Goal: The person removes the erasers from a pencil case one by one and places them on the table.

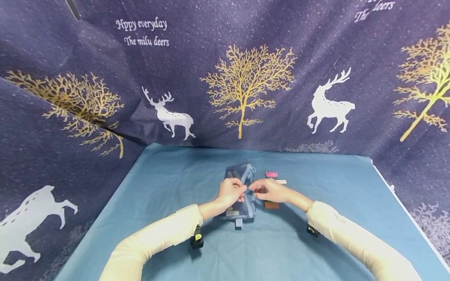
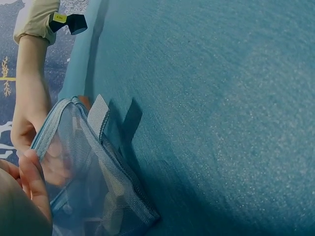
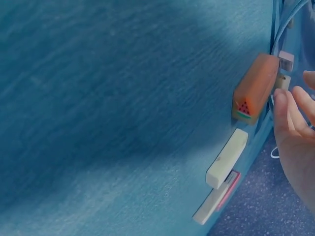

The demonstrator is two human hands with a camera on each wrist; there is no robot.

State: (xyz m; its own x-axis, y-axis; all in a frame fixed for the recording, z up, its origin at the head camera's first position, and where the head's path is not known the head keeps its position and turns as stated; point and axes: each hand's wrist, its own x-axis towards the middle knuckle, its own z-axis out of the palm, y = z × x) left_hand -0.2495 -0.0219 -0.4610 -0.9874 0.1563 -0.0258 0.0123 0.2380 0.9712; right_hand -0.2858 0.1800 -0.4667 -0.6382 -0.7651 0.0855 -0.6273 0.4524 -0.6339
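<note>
A blue see-through mesh zip pouch (image 1: pixel 234 171) lies on the cloth with its fabric tab (image 2: pixel 98 117) sticking out at the near end. My left hand (image 1: pixel 233 192) pinches the zip edge, lifting it a little, as the left wrist view shows. Beside the same edge is my right hand (image 1: pixel 268 190), its fingers loosely extended and nothing visible between them. Part of that hand shows through the mesh in the left wrist view. Pale block-like pieces (image 1: pixel 232 213) are visible through the mesh. Near my right hand lies an orange block (image 3: pixel 257 88) with a watermelon picture.
Right of the pouch, a white block (image 3: pixel 227 158) and another white block in a pink sleeve (image 1: pixel 271 175) lie in line with the orange one. Teal cloth (image 1: pixel 168 187) covers the table. A dark printed curtain (image 1: pixel 197 70) hangs behind.
</note>
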